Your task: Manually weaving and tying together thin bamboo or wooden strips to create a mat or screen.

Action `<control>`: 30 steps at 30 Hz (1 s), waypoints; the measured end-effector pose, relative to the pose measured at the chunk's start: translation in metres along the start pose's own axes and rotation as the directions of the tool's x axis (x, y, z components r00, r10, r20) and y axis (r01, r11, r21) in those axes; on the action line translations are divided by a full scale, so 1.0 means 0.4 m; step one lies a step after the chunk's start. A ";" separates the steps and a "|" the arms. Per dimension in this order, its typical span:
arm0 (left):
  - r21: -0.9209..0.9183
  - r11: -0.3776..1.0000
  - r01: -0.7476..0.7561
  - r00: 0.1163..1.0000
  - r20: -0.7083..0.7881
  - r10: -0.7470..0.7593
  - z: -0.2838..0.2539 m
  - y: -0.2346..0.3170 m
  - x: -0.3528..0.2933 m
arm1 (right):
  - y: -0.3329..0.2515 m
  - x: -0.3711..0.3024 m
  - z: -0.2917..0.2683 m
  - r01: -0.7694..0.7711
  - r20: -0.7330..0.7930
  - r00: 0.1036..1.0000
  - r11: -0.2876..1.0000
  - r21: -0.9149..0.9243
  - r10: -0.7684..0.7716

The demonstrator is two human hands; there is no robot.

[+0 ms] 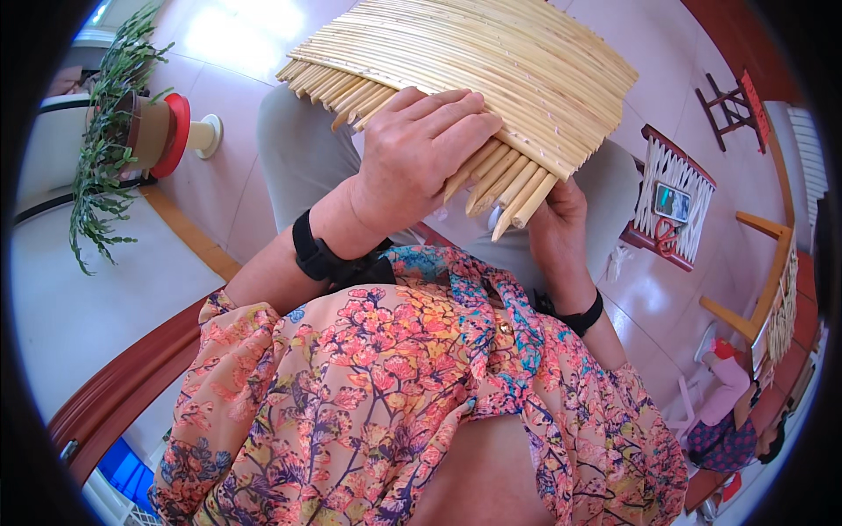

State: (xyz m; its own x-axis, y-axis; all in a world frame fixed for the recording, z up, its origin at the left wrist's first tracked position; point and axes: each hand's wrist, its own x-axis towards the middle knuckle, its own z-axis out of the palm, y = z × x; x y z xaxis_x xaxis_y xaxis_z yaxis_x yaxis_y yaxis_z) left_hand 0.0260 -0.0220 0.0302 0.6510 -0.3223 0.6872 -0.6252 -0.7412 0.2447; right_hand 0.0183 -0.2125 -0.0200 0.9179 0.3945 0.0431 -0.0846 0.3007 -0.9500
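Note:
A stalk mat (474,53), made of pale yellow stalks stitched side by side, lies across my knees. A second layer of stalks crosses underneath, and their cut ends (509,188) stick out along the near edge. My left hand (430,145) is closed over that near edge, its fingers bent on top of the mat and its thumb out of sight. Beneath the right corner, my right hand (561,228) grips the mat from below. Most of its fingers are hidden behind the stalk ends.
To the right stands a low stool (693,180) with a corded seat, bearing a phone (672,202) and red-handled scissors (667,235). A dark folding stool (732,110) and a wooden chair (763,272) are farther off. Another person (724,430) is at lower right. A potted plant (114,131) hangs at left.

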 end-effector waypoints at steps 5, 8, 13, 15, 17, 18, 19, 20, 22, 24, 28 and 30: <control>0.008 1.000 0.002 1.000 0.021 -0.003 -0.003 -0.005 0.014 | -0.009 0.011 0.001 -0.013 -0.068 0.998 0.999 -0.039 0.011; 0.018 1.000 -0.009 0.998 0.054 0.008 -0.015 -0.012 0.042 | -0.027 0.040 0.004 -0.005 -0.092 0.996 0.993 0.120 0.016; 0.009 1.000 -0.008 0.999 0.034 0.008 -0.018 -0.034 0.080 | -0.103 0.089 -0.009 -0.134 -0.020 0.990 0.982 0.135 0.138; -0.006 1.000 -0.005 1.000 0.016 0.005 -0.005 -0.033 0.091 | -0.112 0.094 -0.009 -0.118 -0.070 0.990 0.989 0.093 0.125; -0.020 1.000 0.019 1.000 -0.010 -0.019 0.014 -0.042 0.104 | -0.130 0.101 -0.012 -0.116 -0.124 0.985 0.992 0.042 0.120; -0.018 1.000 0.008 1.000 -0.002 -0.008 0.008 -0.046 0.113 | -0.142 0.109 -0.001 -0.083 -0.156 0.985 0.995 -0.055 0.073; 0.024 1.000 0.001 1.000 0.000 -0.001 0.002 -0.050 0.126 | -0.147 0.118 0.007 -0.053 -0.185 0.983 0.987 -0.153 0.024; 0.066 0.998 -0.006 1.000 0.002 0.006 -0.004 -0.054 0.138 | -0.145 0.129 0.011 -0.047 -0.191 0.981 0.989 -0.143 0.019; 0.055 0.998 0.024 1.000 -0.016 -0.023 0.003 -0.055 0.169 | -0.150 0.160 0.004 0.118 -0.180 0.974 0.986 -0.116 -0.138; 0.050 0.998 0.023 0.998 -0.063 -0.020 0.013 -0.077 0.197 | -0.157 0.184 0.008 0.106 -0.203 0.972 0.992 -0.070 -0.119; -0.027 0.994 0.102 0.994 -0.025 -0.103 0.019 -0.100 0.206 | -0.174 0.212 0.013 0.073 -0.192 0.978 0.996 -0.043 -0.079; -0.039 0.993 0.110 0.991 -0.076 -0.113 0.024 -0.103 0.215 | -0.174 0.225 0.008 0.101 -0.176 0.978 0.991 -0.085 -0.114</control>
State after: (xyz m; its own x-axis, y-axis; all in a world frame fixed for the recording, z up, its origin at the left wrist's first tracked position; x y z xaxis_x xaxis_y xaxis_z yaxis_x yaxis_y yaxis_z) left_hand 0.1118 -0.0248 0.0724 0.6829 -0.1911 0.7051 -0.5659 -0.7487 0.3452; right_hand 0.1053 -0.1950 0.0509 0.9754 0.1983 0.0964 0.0416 0.2637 -0.9637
